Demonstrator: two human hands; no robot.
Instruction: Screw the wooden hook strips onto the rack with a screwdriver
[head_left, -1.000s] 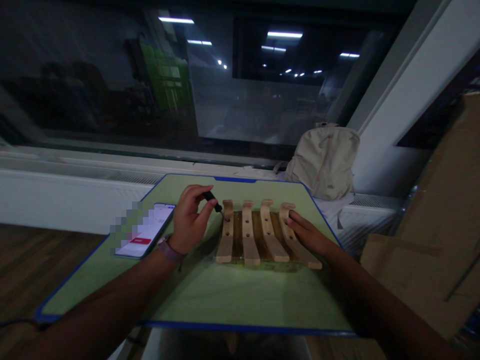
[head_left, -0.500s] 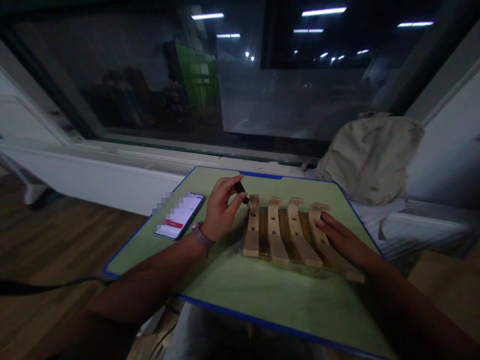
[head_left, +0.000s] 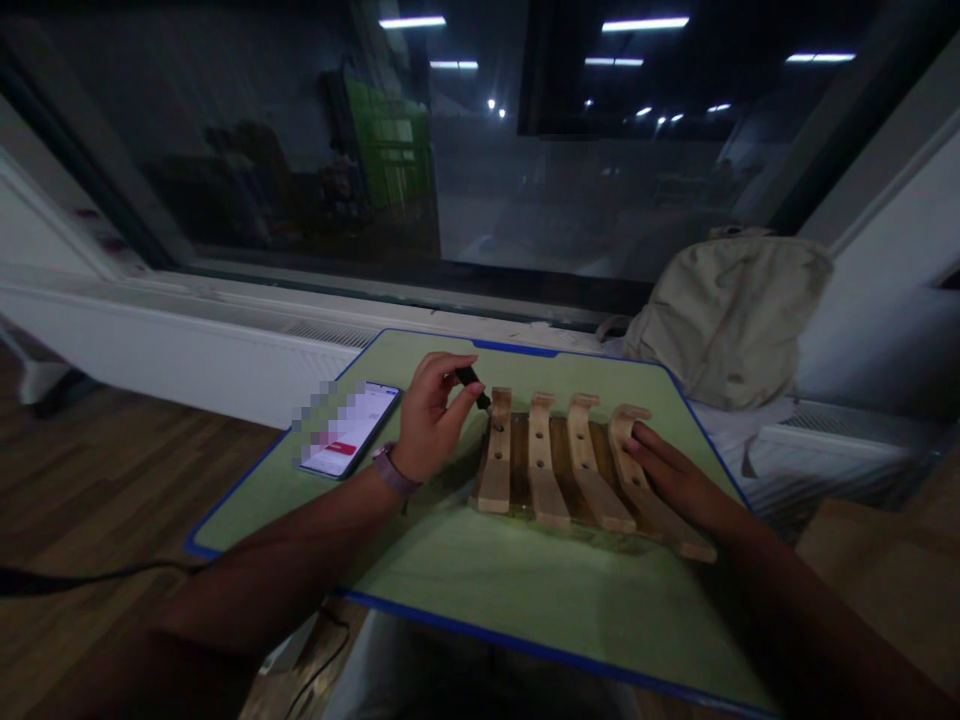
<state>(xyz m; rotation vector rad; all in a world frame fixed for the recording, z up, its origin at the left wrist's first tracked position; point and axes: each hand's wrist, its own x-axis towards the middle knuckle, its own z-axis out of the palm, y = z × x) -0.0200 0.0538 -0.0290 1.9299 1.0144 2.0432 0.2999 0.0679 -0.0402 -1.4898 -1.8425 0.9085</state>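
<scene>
"While the left hand (head_left: pixel 431 415) is held above the green table (head_left: pixel 450 575), what is gripped by it?"

"A black-handled tool (head_left: pixel 472 380) is pinched between thumb and fingers (a wristband (head_left: pixel 394 472) is worn just below). The handle is slanted, and the thin shaft is pointed down at the leftmost wooden strip (head_left: pixel 495 488)."

"Is the tip seated in the hole?"

"It is seen at the upper dark spot of that strip; whether it is seated cannot be told."

"How are the strips arranged?"

"Four are set side by side on a brownish board (head_left: pixel 520 470), which is laid on the table between the two hands. Each is curled at its far end."

"And the right hand (head_left: pixel 671 478)?"

"Its fingers are rested against the rightmost wooden strip (head_left: pixel 667 520), near the curl; whether they are closed around it cannot be told. To the left, a phone (head_left: pixel 367 415) is laid with its screen lit."
</scene>
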